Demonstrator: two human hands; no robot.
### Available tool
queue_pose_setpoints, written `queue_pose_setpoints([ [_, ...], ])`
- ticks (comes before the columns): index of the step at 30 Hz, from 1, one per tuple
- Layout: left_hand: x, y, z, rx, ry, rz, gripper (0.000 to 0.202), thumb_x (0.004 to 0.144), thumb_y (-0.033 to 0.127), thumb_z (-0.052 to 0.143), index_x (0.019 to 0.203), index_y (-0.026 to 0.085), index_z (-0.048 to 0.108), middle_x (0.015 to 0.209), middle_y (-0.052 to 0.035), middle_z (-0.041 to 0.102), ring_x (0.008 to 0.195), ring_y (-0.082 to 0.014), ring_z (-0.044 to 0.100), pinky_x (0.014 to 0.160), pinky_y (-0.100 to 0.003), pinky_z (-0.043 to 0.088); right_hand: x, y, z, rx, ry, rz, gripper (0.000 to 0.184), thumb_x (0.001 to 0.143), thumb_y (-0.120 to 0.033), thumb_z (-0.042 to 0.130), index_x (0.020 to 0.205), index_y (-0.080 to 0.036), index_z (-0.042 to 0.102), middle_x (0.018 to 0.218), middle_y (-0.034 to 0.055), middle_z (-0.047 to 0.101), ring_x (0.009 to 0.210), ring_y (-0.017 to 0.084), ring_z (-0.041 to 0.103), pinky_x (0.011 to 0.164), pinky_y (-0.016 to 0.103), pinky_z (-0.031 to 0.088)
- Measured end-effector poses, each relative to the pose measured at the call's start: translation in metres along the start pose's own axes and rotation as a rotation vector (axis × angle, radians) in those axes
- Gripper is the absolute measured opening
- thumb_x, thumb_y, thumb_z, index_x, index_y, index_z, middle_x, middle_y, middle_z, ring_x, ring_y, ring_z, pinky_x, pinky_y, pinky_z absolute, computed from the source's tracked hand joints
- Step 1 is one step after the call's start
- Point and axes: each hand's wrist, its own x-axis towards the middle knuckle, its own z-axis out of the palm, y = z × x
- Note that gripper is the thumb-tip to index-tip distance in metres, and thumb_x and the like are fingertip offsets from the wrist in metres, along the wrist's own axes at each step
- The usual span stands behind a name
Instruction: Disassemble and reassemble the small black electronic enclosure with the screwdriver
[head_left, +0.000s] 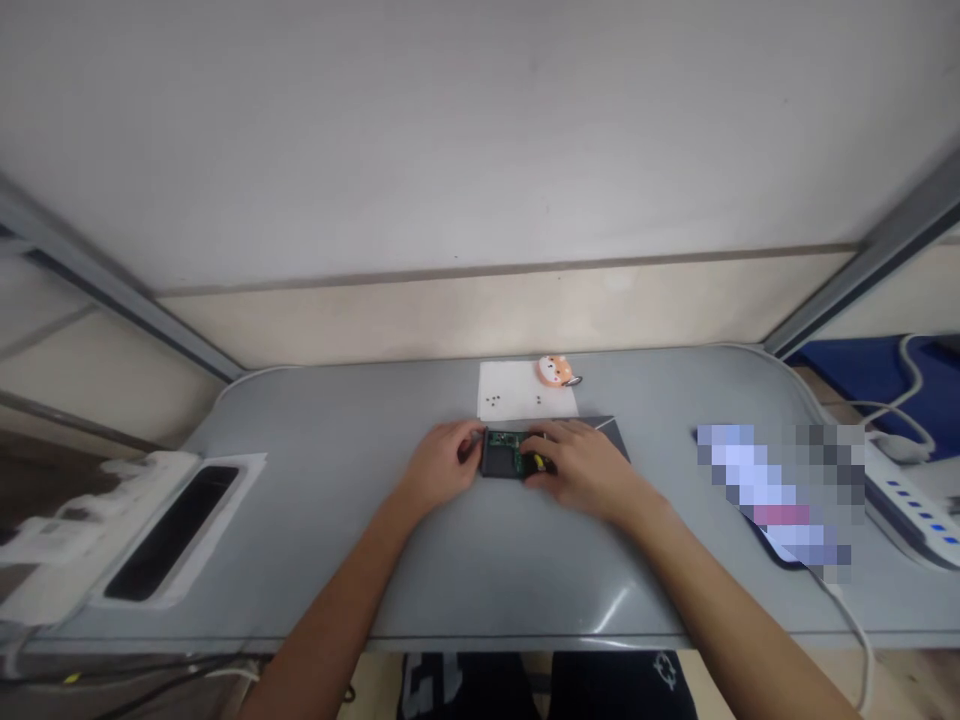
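A small black case with an exposed green circuit board (504,440) lies on the desk between my hands. My left hand (442,465) grips its left edge, thumb and fingers closed round that side. Over the right end curls my right hand (581,465), its fingers closed on the case and hiding part of it. Beneath those fingers shows a small yellow part (540,463), too small to name. A dark flat panel (613,432) sticks out behind my right hand. Just beyond, several tiny dark pieces, perhaps screws, rest on a white paper sheet (514,385).
An orange fox-face trinket (553,371) sits on the paper's far right corner. On the grey desk (315,560), a black phone (176,530) lies beside a white power strip (67,560) at left. At right are a lit, blurred phone (761,490) and another power strip (915,515).
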Motion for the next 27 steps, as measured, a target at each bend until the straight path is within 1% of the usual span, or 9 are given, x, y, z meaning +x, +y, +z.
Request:
queue_pose_setpoints([
  [3, -0.001, -0.001, -0.003, -0.002, 0.002, 0.001, 0.022, 0.091, 0.017, 0.056, 0.108, 0.022, 0.069, 0.076, -0.0011, 0.065, 0.072, -0.0199, 0.062, 0.080, -0.037, 0.050, -0.002, -0.001, -0.004, 0.011, 0.025, -0.011, 0.033, 0.090, -0.030, 0.074, 0.123, -0.026, 0.071, 0.133, 0.0105, 0.069, 0.108, 0.029, 0.071, 0.093, 0.048, 0.057],
  [6, -0.002, 0.002, -0.011, -0.003, 0.098, -0.005, 0.019, 0.094, 0.022, 0.055, 0.108, 0.021, 0.068, 0.079, -0.0017, 0.064, 0.074, -0.0200, 0.061, 0.081, -0.037, 0.051, -0.006, -0.006, -0.020, 0.152, 0.186, -0.026, 0.034, 0.097, -0.025, 0.062, 0.130, -0.028, 0.067, 0.140, 0.0107, 0.064, 0.110, 0.026, 0.071, 0.093, 0.044, 0.058],
  [10, 0.006, 0.023, -0.021, -0.056, 0.206, 0.104, 0.019, 0.099, 0.028, 0.055, 0.113, 0.022, 0.065, 0.099, -0.0062, 0.068, 0.097, -0.0223, 0.064, 0.094, -0.039, 0.052, 0.000, -0.013, -0.056, 0.439, 0.685, 0.010, 0.018, 0.101, -0.021, 0.054, 0.109, -0.024, 0.069, 0.103, 0.0064, 0.073, 0.093, 0.020, 0.070, 0.084, 0.037, 0.058],
  [12, 0.014, 0.035, -0.021, -0.077, 0.082, 0.232, 0.025, 0.098, 0.029, 0.059, 0.122, 0.023, 0.064, 0.118, -0.0085, 0.068, 0.114, -0.0244, 0.064, 0.104, -0.041, 0.050, 0.009, -0.009, -0.071, 0.507, 0.935, 0.118, 0.015, 0.103, -0.029, 0.052, 0.111, -0.024, 0.064, 0.100, 0.0064, 0.071, 0.092, 0.020, 0.069, 0.081, 0.037, 0.056],
  [13, 0.019, 0.040, -0.019, -0.074, 0.001, 0.289, 0.032, 0.097, 0.031, 0.062, 0.129, 0.023, 0.062, 0.128, -0.0097, 0.066, 0.122, -0.0259, 0.062, 0.109, -0.043, 0.048, 0.015, -0.005, -0.076, 0.528, 0.969, 0.160, 0.020, 0.104, -0.034, 0.050, 0.117, -0.024, 0.062, 0.100, 0.0067, 0.070, 0.091, 0.019, 0.068, 0.077, 0.035, 0.056],
  [16, 0.027, 0.046, -0.008, -0.050, -0.147, 0.336, 0.053, 0.092, 0.037, 0.072, 0.142, 0.026, 0.056, 0.145, -0.0111, 0.059, 0.135, -0.0307, 0.055, 0.119, -0.050, 0.042, 0.026, 0.014, -0.071, 0.521, 0.960, 0.284, 0.032, 0.105, -0.048, 0.046, 0.104, -0.022, 0.064, 0.076, 0.0012, 0.059, 0.068, 0.015, 0.058, 0.060, 0.028, 0.047],
  [19, 0.024, 0.040, 0.002, -0.054, -0.190, 0.298, 0.065, 0.092, 0.040, 0.073, 0.150, 0.027, 0.048, 0.155, -0.0120, 0.052, 0.143, -0.0328, 0.049, 0.121, -0.053, 0.040, 0.027, 0.032, -0.047, 0.560, 0.943, 0.452, 0.040, 0.103, -0.056, 0.047, 0.087, -0.021, 0.059, 0.067, -0.0019, 0.052, 0.059, 0.012, 0.050, 0.056, 0.026, 0.043],
  [23, 0.014, 0.032, 0.006, -0.112, -0.206, 0.289, 0.066, 0.095, 0.043, 0.069, 0.153, 0.026, 0.043, 0.157, -0.0122, 0.050, 0.143, -0.0313, 0.049, 0.121, -0.051, 0.041, 0.024, 0.039, -0.023, 0.568, 0.913, 0.551, 0.037, 0.100, -0.057, 0.052, 0.094, -0.022, 0.059, 0.070, -0.0015, 0.057, 0.060, 0.014, 0.052, 0.057, 0.027, 0.042],
  [27, 0.014, 0.032, 0.005, -0.122, -0.204, 0.318, 0.063, 0.094, 0.039, 0.070, 0.151, 0.026, 0.045, 0.149, -0.0108, 0.057, 0.136, -0.0302, 0.055, 0.118, -0.051, 0.045, 0.024, 0.035, -0.020, 0.472, 0.779, 0.605, 0.036, 0.099, -0.058, 0.054, 0.098, -0.022, 0.060, 0.072, 0.0010, 0.064, 0.059, 0.015, 0.055, 0.056, 0.028, 0.041],
])
